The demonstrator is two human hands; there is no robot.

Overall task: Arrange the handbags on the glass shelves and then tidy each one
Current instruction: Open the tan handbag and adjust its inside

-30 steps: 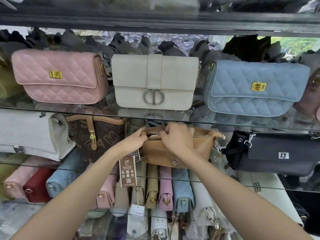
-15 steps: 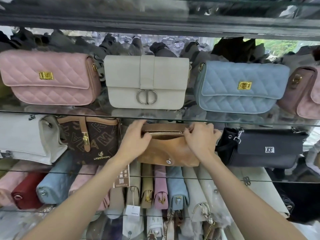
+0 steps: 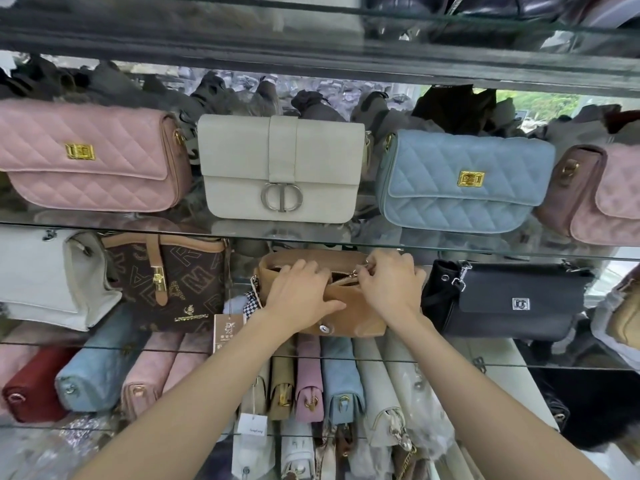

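my left hand point(image 3: 300, 293) covers the middle of the tan handbag point(image 3: 349, 311), so most of its front and the left stretch of its zip are hidden from me. my right hand point(image 3: 389, 284) is pinched shut on the zip pull point(image 3: 354, 273) at the bag's top right; the pull itself is tiny and i can barely make it out between my fingertips. the left hand lies spread and pressing on the bag, fingers curled over its top edge, steadying rather than gripping. the tan bag sits on the middle glass shelf point(image 3: 485, 364), between a brown letter-print bag point(image 3: 187, 282) and a black flap bag point(image 3: 512, 303), with a small round snap showing low on its soft, matte front. a paper tag point(image 3: 227, 329) hangs just left of it, half behind my forearm.

above, on the upper glass shelf point(image 3: 104, 226), a pink quilted bag point(image 3: 93, 157) is cut off at the left edge, a smooth cream bag point(image 3: 282, 168) with a round metal clasp stands beside it, then a blue quilted bag point(image 3: 464, 180) with a gold lock. a dusty pink bag point(image 3: 602, 195) runs out of view on the right. a white bag point(image 3: 45, 275) at far left is also cropped. below, narrow bags stand end-on, blurred through the glass.
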